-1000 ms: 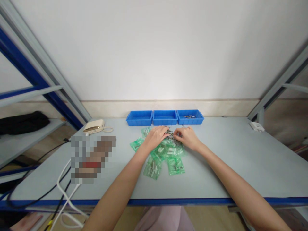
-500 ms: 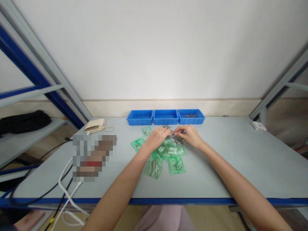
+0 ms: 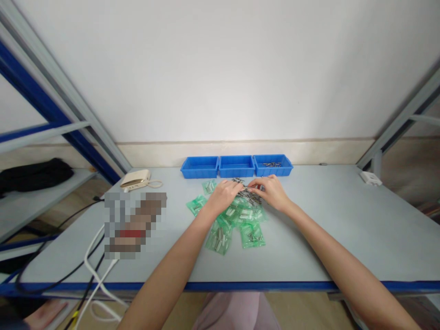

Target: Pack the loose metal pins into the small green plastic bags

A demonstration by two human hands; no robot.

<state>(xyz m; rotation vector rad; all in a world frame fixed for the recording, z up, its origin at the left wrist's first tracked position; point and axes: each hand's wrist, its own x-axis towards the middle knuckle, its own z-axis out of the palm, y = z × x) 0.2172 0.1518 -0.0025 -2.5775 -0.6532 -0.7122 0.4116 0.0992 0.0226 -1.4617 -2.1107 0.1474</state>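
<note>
Over a loose pile of thin metal pieces (image 3: 253, 199), my left hand (image 3: 225, 196) and my right hand (image 3: 273, 192) almost meet. The right thumb and forefinger pinch a small metal piece (image 3: 245, 187). My left fingers are bent and closed together at that piece's other side; what lies between them is hidden. Green clear bags (image 3: 219, 239) holding small metal and white parts lie in front of the pile and partly under my left wrist. Another green bag (image 3: 252, 236) rests to their right, and a smaller bag (image 3: 209, 186) sits behind my left hand.
Three blue bins stand in a row behind the pile; the right bin (image 3: 273, 171) holds several metal pieces. At the left are a cream-coloured device (image 3: 136, 178), a blurred-out object (image 3: 134, 224) and cables (image 3: 91, 256). A white adapter (image 3: 370, 178) lies far right. Someone's foot shows at lower left.
My right hand has shifted very slightly, its fingers still pinched near the left fingertips. The bags, pile and bins stay in place.
</note>
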